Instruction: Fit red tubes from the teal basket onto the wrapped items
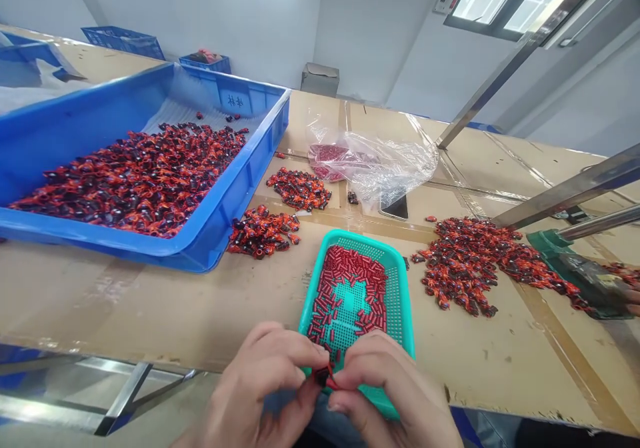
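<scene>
Both hands meet over the near end of a green plastic basket (407,315). My left hand (270,375) pinches a small black-and-red part (323,375) between thumb and fingertips. On the right of that same part, my right hand (395,378) is closed on its red end; the fingertips hide much of it. Inside the basket lie many small dark-red cylinders (353,265), with bare mesh showing in the middle. Left of the basket is a heap of black-and-red parts (263,231), and another heap (300,189) sits just behind.
A large blue tray (205,241) full of black-and-red parts (150,175) stands at left. Behind the basket are a clear plastic bag (390,161) and a phone (395,206). At right lie a larger heap (463,261), metal posts (575,191) and a green-based tool (550,248).
</scene>
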Demonstrator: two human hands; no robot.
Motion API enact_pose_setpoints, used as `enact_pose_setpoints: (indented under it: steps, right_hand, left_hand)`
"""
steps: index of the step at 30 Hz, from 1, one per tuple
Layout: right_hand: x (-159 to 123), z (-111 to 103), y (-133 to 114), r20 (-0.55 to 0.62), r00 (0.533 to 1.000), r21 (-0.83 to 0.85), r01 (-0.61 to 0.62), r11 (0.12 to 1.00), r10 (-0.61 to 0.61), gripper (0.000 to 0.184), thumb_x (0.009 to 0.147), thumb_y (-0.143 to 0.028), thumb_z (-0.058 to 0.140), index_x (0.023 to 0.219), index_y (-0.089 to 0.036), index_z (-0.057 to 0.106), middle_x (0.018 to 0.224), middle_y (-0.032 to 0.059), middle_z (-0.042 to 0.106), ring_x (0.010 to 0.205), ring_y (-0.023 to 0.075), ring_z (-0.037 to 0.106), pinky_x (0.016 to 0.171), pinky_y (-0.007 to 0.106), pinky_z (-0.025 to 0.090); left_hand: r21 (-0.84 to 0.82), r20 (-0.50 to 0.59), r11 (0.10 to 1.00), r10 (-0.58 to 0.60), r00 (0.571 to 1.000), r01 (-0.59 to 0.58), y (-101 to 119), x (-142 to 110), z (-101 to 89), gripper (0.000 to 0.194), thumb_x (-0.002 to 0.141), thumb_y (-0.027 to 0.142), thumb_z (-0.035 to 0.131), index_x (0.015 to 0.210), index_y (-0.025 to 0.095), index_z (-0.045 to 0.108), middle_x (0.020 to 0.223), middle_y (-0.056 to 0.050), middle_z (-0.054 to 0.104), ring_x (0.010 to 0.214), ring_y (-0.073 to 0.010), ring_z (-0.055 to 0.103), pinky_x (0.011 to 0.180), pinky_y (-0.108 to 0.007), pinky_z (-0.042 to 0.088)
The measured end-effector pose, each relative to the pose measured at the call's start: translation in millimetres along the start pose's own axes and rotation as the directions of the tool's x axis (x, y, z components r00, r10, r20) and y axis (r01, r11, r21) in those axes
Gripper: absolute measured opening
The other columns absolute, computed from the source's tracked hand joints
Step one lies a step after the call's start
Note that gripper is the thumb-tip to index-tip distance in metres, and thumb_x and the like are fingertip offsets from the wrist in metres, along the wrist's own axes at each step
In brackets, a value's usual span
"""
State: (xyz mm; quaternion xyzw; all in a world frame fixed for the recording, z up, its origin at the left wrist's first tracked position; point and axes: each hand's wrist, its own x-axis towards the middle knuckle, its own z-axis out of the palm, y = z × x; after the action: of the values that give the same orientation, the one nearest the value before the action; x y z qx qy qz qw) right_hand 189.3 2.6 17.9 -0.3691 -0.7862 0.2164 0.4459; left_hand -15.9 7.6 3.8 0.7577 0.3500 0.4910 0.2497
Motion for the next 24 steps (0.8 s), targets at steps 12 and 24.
enact_pose_setpoints:
  steps: [12,24]
  right_hand:
    - [-5,-3,-2,0.088,0.969,0.103,-0.237,0.966,0.229,0.023,0.096,-0.038,0.075,0.110,-0.023,0.064,0.090,0.0020,0.073,0.079,0.0151,0.071,0.073,0.023,0.059]
    - [-12,0,0,0.411,0.806,0.569,-0.591,0.572,0.425,0.051,0.093,-0.070,0.063,0.106,-0.024,0.079,0.096,0.0075,0.071,0.090,0.0207,0.067,0.084,0.033,0.056]
  left_hand:
    - [0.252,-0.047,0.966,0.076,0.996,-0.062,14,-2,10.2,0.022,0.092,0.031,0.078,0.076,0.025,0.063,0.101,-0.004,0.084,0.089,-0.0211,0.080,0.088,-0.037,0.062]
    - [0.086,-0.113,0.996,0.007,0.994,0.003,21,2,19.7,0.013,0.096,0.016,0.070,0.100,0.028,0.070,0.077,0.005,0.081,0.058,-0.0120,0.076,0.066,-0.024,0.064]
